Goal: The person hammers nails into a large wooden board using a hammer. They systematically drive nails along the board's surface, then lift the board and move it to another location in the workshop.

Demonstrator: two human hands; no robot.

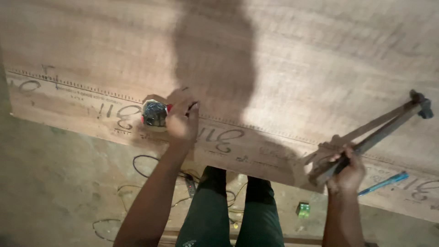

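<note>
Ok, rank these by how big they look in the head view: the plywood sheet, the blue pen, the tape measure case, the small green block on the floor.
1. plywood sheet
2. blue pen
3. tape measure case
4. green block, though it lies farther from the camera

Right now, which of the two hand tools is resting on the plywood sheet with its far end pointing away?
The long square in the right hand; the left hand holds a round tape measure.

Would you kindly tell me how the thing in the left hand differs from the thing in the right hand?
The left hand holds a tape measure case: small, round and shiny, with red trim. The right hand grips a long, thin hammer, dull grey-brown. The case sits compactly against the plywood sheet; the hammer slants up to the right, its head beyond the hand. Both rest on the sheet near its marked edge.
</note>
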